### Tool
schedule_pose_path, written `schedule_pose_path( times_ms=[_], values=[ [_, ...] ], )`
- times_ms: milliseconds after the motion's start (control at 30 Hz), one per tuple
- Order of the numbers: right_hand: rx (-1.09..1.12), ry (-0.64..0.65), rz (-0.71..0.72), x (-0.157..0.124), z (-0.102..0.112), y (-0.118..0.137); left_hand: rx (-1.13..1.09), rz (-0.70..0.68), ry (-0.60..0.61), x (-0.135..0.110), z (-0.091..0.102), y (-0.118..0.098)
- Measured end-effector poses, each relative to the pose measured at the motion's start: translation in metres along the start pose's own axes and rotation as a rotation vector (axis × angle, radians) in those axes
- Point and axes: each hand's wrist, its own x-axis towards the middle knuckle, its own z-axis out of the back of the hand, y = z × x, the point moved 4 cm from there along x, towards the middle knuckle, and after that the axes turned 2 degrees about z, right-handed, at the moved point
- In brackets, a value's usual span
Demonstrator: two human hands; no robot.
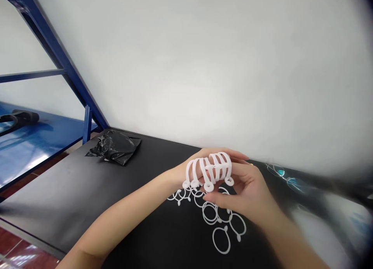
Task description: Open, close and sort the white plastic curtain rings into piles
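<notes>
Several white plastic rings (211, 170) are threaded over my left hand (201, 164) like bracelets, stacked side by side across the palm and knuckles. The left hand's fingers stretch toward the right, partly behind my right hand. My right hand (247, 195) meets it from the right, its thumb and fingers pinched at the stacked rings near a small round tab. More loose white rings (221, 222) with small tabs lie flat on the black table (87, 191) just below both hands.
A crumpled black plastic bag (115, 146) lies at the table's far left. Behind the table rises a white wall. A blue metal frame (58, 55) and blue shelf (35, 141) with a dark object stand to the left. Shiny clear items (287, 177) lie at right.
</notes>
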Motion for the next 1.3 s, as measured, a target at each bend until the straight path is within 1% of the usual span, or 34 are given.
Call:
schedule_pose_path(
  times_ms=[33,100,167,200,267,333,400,467,500,533,567,600,700,767,833,933,1067,1133,1233,1300],
  values=[
    [-0.016,-0.023,0.008,-0.001,-0.001,-0.001,-0.02,-0.013,-0.003,0.002,-0.001,0.0],
    [-0.056,-0.121,0.045,-0.002,-0.002,-0.002,-0.037,-0.071,-0.069,0.004,-0.002,0.001],
    [-0.108,-0.206,0.078,-0.002,-0.001,-0.002,-0.006,-0.123,-0.128,0.004,0.0,0.003],
    [-0.131,-0.214,0.079,-0.002,0.0,-0.002,0.032,-0.14,-0.136,0.004,0.001,0.004],
    [-0.147,-0.163,0.042,0.0,0.002,-0.003,0.172,-0.164,-0.124,0.001,0.005,0.003],
    [-0.118,-0.085,-0.045,0.001,0.005,-0.006,0.447,-0.209,-0.132,-0.004,0.011,-0.001],
    [-0.068,-0.049,-0.145,0.002,0.006,-0.009,0.856,-0.288,-0.185,-0.01,0.016,-0.009],
    [-0.029,-0.064,-0.225,0.001,0.007,-0.013,1.265,-0.332,-0.228,-0.014,0.018,-0.014],
    [-0.01,-0.076,-0.257,0.001,0.007,-0.015,1.414,-0.331,-0.237,-0.016,0.019,-0.015],
    [0.014,-0.08,-0.286,0.002,0.007,-0.016,1.507,-0.311,-0.232,-0.016,0.02,-0.015],
    [0.046,-0.072,-0.315,0.002,0.006,-0.017,1.537,-0.28,-0.216,-0.017,0.02,-0.014],
    [0.085,-0.047,-0.343,0.002,0.005,-0.018,1.518,-0.246,-0.196,-0.017,0.02,-0.013],
    [0.227,0.091,-0.389,0.005,0.003,-0.017,1.299,-0.165,-0.118,-0.016,0.018,-0.012],
    [0.318,0.186,-0.377,0.006,0.003,-0.016,1.156,-0.126,-0.07,-0.014,0.017,-0.011],
    [0.38,0.243,-0.359,0.007,0.003,-0.017,1.087,-0.109,-0.042,-0.013,0.017,-0.011],
    [0.416,0.26,-0.383,0.007,0.0,-0.026,1.155,-0.114,-0.045,-0.012,0.018,-0.01],
    [0.45,0.208,-0.393,0.006,-0.003,-0.037,1.346,-0.093,-0.079,-0.012,0.02,-0.007],
    [0.456,0.219,-0.369,0.007,-0.002,-0.037,1.344,-0.084,-0.074,-0.012,0.02,-0.006],
    [0.457,0.353,-0.323,0.007,0.002,-0.031,1.266,-0.081,-0.048,-0.012,0.02,-0.008],
    [0.456,0.449,-0.322,0.007,0.006,-0.028,1.233,-0.088,-0.036,-0.013,0.019,-0.008]
  ],
)
